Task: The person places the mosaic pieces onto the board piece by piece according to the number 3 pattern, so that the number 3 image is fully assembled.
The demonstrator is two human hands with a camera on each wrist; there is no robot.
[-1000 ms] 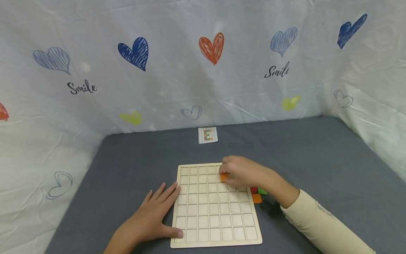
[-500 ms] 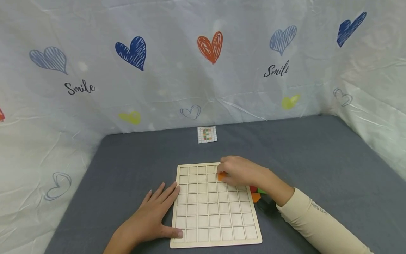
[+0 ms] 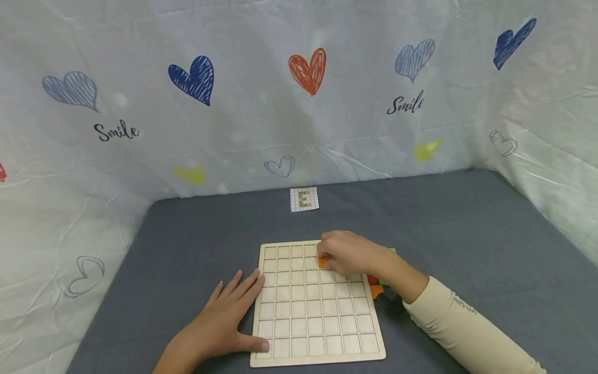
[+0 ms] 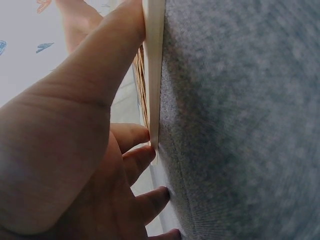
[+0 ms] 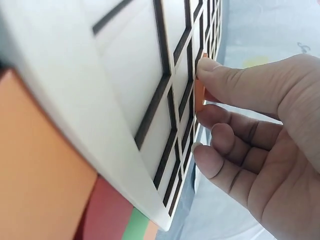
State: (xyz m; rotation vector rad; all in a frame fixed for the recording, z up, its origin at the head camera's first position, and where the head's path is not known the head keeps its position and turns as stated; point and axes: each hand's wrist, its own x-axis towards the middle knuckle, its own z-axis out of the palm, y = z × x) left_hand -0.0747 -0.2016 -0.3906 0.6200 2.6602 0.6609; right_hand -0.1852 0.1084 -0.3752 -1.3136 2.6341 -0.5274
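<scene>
A pale wooden grid board lies on the grey cloth. My right hand pinches an orange tile over a cell in the board's second row from the far edge. In the right wrist view the thumb and fingers of the right hand hold that orange tile against the grid. My left hand rests along the board's left edge with fingers spread and the thumb on its near left corner. The left wrist view shows the left hand touching the board's side.
Right of the board lie an orange tile, a red one and green ones, partly under the right forearm. A small card with a coloured grid pattern lies behind the board. A white sheet with printed hearts hangs behind the table.
The right hand, with the orange tile, has shifted slightly left across the board. A bit of green now shows behind the right wrist. The left hand has stayed in place.
</scene>
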